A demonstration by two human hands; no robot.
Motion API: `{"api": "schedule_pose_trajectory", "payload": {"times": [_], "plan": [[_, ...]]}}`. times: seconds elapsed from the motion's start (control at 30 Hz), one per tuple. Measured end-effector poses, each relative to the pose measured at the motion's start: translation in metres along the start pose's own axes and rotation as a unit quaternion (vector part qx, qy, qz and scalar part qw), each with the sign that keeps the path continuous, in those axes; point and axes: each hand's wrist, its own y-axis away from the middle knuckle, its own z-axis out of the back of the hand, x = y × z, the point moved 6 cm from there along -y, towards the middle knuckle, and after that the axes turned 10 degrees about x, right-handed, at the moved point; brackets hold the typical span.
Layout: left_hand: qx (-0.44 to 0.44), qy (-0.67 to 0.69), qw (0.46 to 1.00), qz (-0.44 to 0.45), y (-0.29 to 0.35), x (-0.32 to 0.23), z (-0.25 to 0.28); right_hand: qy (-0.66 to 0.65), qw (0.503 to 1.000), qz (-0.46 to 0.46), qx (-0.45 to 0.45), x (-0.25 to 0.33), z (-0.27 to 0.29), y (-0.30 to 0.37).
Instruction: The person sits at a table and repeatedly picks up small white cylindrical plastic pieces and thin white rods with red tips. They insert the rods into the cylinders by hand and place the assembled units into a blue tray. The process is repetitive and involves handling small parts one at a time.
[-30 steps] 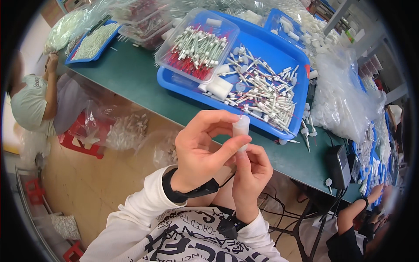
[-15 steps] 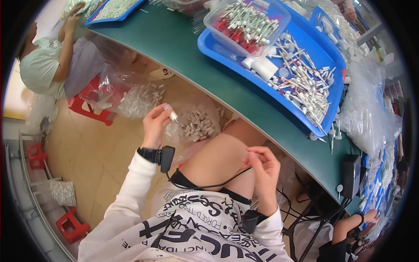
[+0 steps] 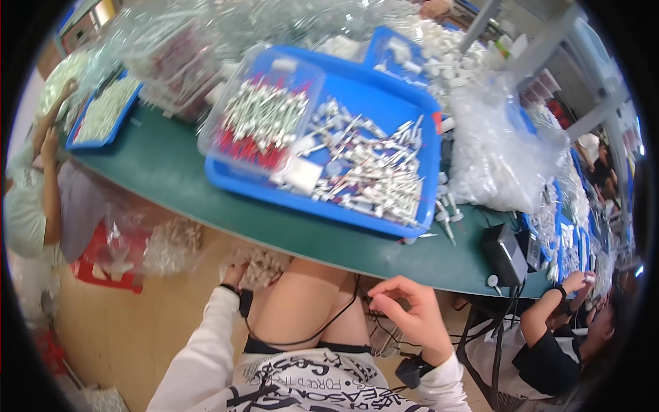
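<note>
My left hand is low at the left of my knees, at the edge of a pile of small white cylindrical pieces in a clear bag below the table. Its fingers are mostly hidden and blurred, so what they hold does not show. My right hand hovers near the table's front edge, above my right thigh. The fingers are loosely bent with the thumb apart, and nothing shows between them. On the green table, a blue tray carries many white stick-like parts and a clear box of red-and-white sticks.
A clear bag of white pieces lies right of the tray, near a black box-shaped device with cables. At the left, a person works by a smaller blue tray. Another person sits at the right. Black cables hang beside my legs.
My left hand has gone from holding up a small white piece to down beside the pile. The right hand's fingers have loosened. The view has turned toward the table.
</note>
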Motion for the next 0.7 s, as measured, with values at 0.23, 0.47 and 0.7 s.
{"api": "schedule_pose_trajectory", "payload": {"times": [0.23,0.47,0.7], "plan": [[0.368,-0.228,0.888,-0.153,0.201,-0.149,-0.023,-0.011,0.996,0.084,-0.022,0.062,0.084,-0.014],[0.437,-0.406,0.67,-0.443,0.389,-0.283,-0.09,0.39,0.88,0.208,-0.174,0.074,0.13,-0.119],[0.147,-0.425,0.647,-0.616,0.434,-0.399,-0.153,0.434,0.83,0.29,-0.196,0.041,0.136,-0.129]]}}
